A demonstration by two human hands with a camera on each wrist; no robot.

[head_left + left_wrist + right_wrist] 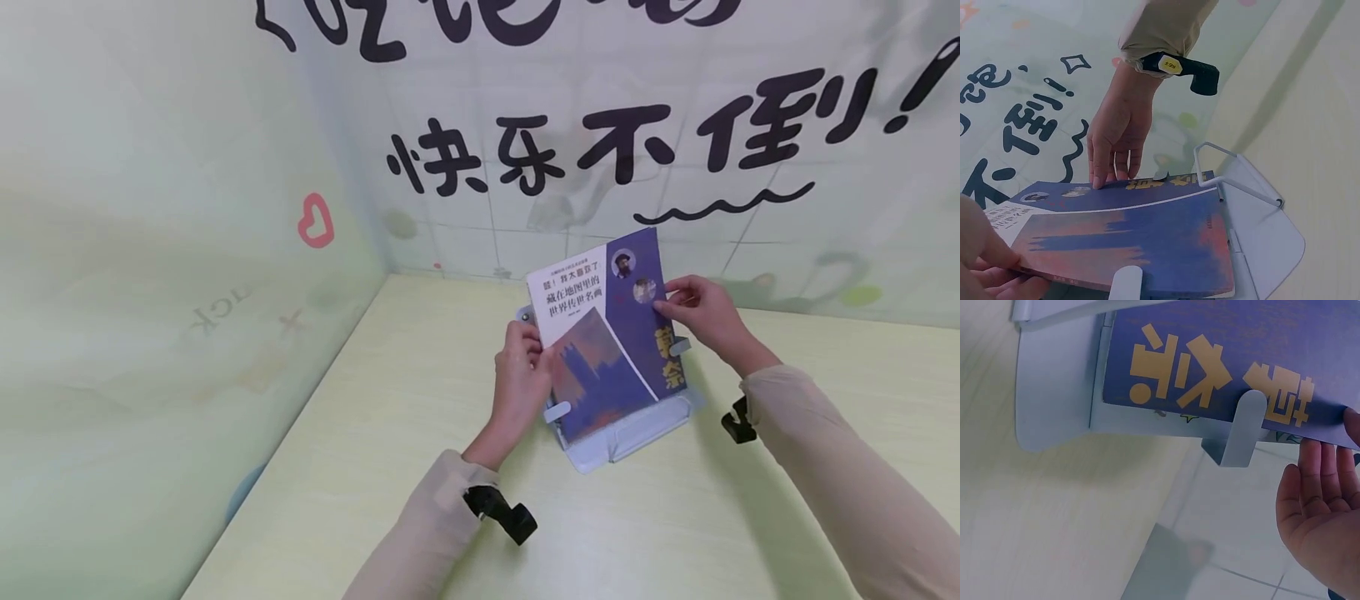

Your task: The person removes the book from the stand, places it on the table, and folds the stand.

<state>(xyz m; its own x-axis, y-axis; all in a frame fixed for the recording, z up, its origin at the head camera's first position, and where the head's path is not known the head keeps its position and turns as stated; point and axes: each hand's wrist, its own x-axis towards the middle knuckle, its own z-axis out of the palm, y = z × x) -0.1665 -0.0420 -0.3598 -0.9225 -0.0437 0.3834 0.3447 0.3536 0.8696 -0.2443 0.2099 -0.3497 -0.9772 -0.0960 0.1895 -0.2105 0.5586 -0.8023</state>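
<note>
A thin book with a white and purple cover, yellow lettering and a painted picture leans tilted on a pale blue-grey book stand. My left hand pinches the book's left edge, thumb towards the front and fingers curled behind. At the opposite edge, my right hand holds the book between thumb and fingers; the right wrist view has that thumb on the cover. A left page clip and a right page clip of the stand overlap the cover. The stand's back is mostly hidden behind the book.
The stand rests on a pale yellow-green table. Behind it rises a light wall with large black lettering, and another wall borders the table at left. Black wrist cameras hang from both sleeves.
</note>
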